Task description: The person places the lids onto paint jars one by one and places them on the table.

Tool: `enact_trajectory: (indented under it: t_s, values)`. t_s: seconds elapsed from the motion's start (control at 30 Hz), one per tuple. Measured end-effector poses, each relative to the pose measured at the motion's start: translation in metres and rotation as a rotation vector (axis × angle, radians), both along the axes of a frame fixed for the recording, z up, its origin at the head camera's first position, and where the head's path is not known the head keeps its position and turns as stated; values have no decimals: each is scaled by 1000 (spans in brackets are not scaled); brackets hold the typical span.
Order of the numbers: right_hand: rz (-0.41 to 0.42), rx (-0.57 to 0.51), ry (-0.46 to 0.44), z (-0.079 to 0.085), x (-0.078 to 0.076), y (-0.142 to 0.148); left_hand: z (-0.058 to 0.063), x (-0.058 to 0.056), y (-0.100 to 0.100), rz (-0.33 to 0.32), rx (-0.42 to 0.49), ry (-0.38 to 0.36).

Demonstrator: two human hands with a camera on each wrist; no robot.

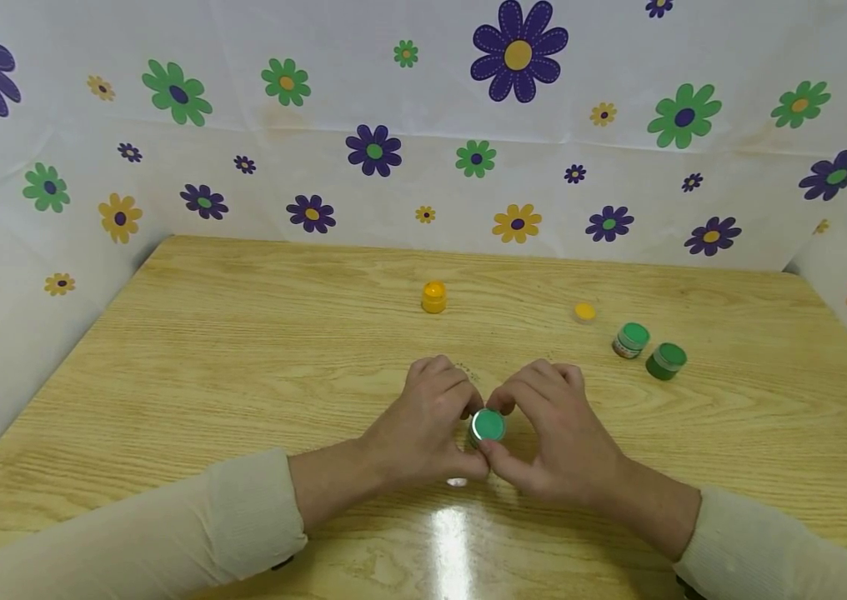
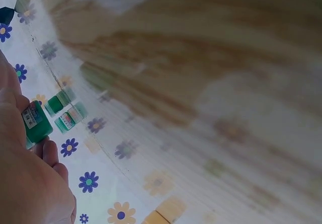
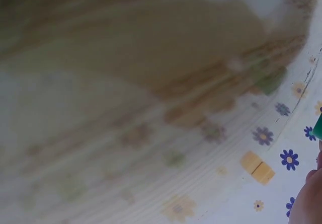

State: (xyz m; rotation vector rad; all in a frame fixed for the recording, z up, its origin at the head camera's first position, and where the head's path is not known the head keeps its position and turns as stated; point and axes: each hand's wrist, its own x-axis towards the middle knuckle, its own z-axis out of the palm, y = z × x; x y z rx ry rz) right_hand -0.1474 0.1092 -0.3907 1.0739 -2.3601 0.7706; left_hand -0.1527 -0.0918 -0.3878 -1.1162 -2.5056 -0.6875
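Observation:
A small green paint jar (image 1: 488, 425) sits between both hands near the middle of the table, its round green top facing up. My left hand (image 1: 434, 421) grips it from the left, thumb at the near side and fingers curled at the far side. From the right, my right hand (image 1: 554, 429) pinches it the same way, the two thumbs nearly meeting. In the left wrist view, the label on the green jar (image 2: 36, 123) shows between thumb and fingers. Only a sliver of the jar (image 3: 318, 128) enters the right wrist view, beside the fingers.
Two more green jars, one lighter (image 1: 630, 340) and one darker (image 1: 667, 361), stand together at the right. A yellow jar (image 1: 434, 297) is farther back, with a small yellow disc (image 1: 584, 312) to its right. Flower-patterned cloth (image 1: 393, 100) rises behind the wooden table (image 1: 206, 350).

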Motion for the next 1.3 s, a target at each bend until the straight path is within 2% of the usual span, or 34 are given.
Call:
enact_trajectory:
  t_s: [0.3, 0.6, 0.67, 0.8, 0.93, 1.3]
  values:
    - [-57, 30, -17, 0, 1, 1, 0, 0, 0, 3, -12, 5]
    - [-105, 80, -52, 2, 2, 1, 0, 1, 0, 9, -30, -23]
    - [-90, 68, -68, 3, 2, 1, 0, 1, 0, 12, -33, -24]
    - [4, 18, -97, 4, 1, 3, 0, 2, -1, 17, -34, -21]
    - [75, -3, -69, 2, -1, 4, 0, 2, -1, 19, -31, -18]
    - [92, 2, -24, 1, -2, 4, 0, 1, -1, 1, -25, -20]
